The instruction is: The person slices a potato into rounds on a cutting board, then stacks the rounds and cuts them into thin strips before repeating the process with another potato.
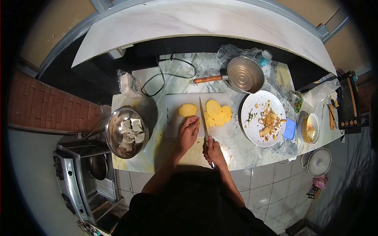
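Observation:
My right hand (214, 151) is closed round the handle of a long kitchen knife (203, 114), its blade pointing away from me over a white cutting board (173, 128). On the blade's right side lie several yellow potato slices (215, 113), with thin strips close to the blade. A rounded potato piece (187, 109) rests left of the knife. Just below that piece, my left hand (189, 131) has its fingers bent and pressed together near the blade; whatever they may hold is hidden.
A steel bowl with white pieces (108, 135) stands left of the board. To the right are a white plate (252, 135) with peelings, a blue square item (289, 129) and a bowl (311, 128). Behind sit a wooden-handled saucepan (246, 74), a black cable (163, 78) and a tissue pack (129, 83).

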A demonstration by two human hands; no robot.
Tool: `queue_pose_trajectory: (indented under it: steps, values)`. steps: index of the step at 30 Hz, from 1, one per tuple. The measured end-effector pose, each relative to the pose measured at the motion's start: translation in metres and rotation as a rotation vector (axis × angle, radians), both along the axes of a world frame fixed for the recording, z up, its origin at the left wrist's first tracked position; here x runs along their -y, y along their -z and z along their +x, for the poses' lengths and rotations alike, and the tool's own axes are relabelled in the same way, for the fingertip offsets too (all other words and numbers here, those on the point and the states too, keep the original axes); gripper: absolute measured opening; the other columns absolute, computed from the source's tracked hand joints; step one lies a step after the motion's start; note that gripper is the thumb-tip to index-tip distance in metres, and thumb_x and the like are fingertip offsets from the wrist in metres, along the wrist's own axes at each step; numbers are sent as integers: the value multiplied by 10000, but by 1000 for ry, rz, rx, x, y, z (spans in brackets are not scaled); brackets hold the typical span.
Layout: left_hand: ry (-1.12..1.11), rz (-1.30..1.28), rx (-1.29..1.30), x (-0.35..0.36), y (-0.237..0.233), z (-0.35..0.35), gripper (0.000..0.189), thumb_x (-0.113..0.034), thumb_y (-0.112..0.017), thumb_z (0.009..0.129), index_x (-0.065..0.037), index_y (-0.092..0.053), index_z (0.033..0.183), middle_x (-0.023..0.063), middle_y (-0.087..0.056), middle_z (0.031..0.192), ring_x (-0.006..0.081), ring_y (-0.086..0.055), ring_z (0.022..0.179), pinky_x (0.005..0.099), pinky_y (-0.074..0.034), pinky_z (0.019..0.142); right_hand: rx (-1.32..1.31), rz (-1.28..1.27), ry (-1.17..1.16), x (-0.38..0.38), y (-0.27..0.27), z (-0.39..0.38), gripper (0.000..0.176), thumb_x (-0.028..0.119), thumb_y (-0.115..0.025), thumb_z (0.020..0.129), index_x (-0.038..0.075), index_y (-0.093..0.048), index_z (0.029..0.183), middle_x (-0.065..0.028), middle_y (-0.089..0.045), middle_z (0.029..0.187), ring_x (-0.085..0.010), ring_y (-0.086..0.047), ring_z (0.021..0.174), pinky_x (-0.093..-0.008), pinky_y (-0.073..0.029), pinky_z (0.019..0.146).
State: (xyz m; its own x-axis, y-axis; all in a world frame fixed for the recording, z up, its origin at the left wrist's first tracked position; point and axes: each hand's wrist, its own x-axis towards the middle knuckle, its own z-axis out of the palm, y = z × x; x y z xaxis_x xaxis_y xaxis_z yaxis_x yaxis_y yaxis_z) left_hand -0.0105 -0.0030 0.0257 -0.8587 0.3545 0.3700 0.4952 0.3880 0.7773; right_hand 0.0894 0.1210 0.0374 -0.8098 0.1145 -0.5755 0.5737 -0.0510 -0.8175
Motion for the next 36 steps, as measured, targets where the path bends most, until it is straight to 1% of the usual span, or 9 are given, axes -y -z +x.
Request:
queue_pose_trajectory:
  steps: [10, 13, 15, 16, 18, 19, 21, 31, 36]
  values:
    - [16, 39, 43, 2, 1, 0, 229, 9, -635, 808, 45, -647, 1034, 152, -610, 1032, 275, -614, 948, 335, -485, 855, 34, 74, 28, 3, -9, -7, 651, 536, -265, 983, 59, -353, 549, -36, -374, 421, -125, -356, 291, -283, -312, 285]
    - [0, 22, 53, 3, 0, 0, 235, 1, -637, 810, 38, -645, 1042, 151, -611, 1035, 270, -614, 953, 335, -483, 859, 31, 34, -7, 0, -8, -8, 544, 468, -272, 1003, 61, -418, 673, -10, -397, 493, -93, -370, 331, -262, -303, 306]
    - [-38, 101, 70, 4, 2, -2, 236, -11, -647, 810, 19, -650, 1043, 142, -614, 1034, 263, -620, 944, 333, -484, 855, -9, 5, -21, -4, -1, -10, 560, 436, -310, 1004, 23, -468, 661, -100, -498, 511, -214, -484, 372, -351, -385, 370]
    - [-32, 104, 68, 4, 2, -4, 236, -11, -647, 810, 19, -650, 1043, 142, -614, 1034, 263, -620, 944, 333, -484, 855, -12, 8, -16, -4, 7, -10, 560, 436, -310, 1004, 23, -468, 661, -100, -498, 511, -214, -484, 372, -351, -385, 370]
    - [-145, 100, 26, 7, -4, -8, 250, -30, -659, 811, -12, -650, 1060, 128, -616, 1004, 252, -626, 883, 326, -497, 797, -381, 490, 28, 4, 12, -14, 613, 424, -334, 1006, -32, -483, 624, -149, -477, 468, -250, -484, 380, -364, -384, 409]
    - [-144, 100, 24, 9, -10, -11, 250, -30, -659, 811, -12, -650, 1060, 128, -616, 1004, 252, -626, 883, 326, -497, 797, -383, 489, 30, 5, 7, -15, 613, 424, -334, 1006, -32, -483, 624, -149, -477, 468, -250, -484, 380, -364, -384, 409]
    - [-83, 24, 58, 13, -23, -14, 283, -54, -677, 805, -46, -647, 1087, 113, -613, 956, 237, -619, 810, 320, -500, 726, -253, 526, -25, 7, -10, -13, 486, 339, -406, 984, -73, -587, 802, -311, -586, 722, -494, -581, 744, -508, -449, 651]
    - [53, -79, 5, 11, -37, -38, 342, -126, -761, 715, -79, -645, 1033, 94, -594, 882, 238, -589, 707, 332, -491, 639, -264, 630, -3, 15, -10, -9, 420, 327, -471, 960, -61, -582, 847, -298, -604, 736, -480, -595, 698, -527, -466, 623]
    - [67, -225, 93, 12, -42, -49, 423, -264, -775, 695, -118, -631, 1064, 94, -611, 924, 281, -607, 858, 398, -472, 769, -259, 676, -3, 16, -18, -7, 391, 312, -497, 950, -62, -575, 868, -280, -605, 701, -463, -598, 652, -506, -467, 576]
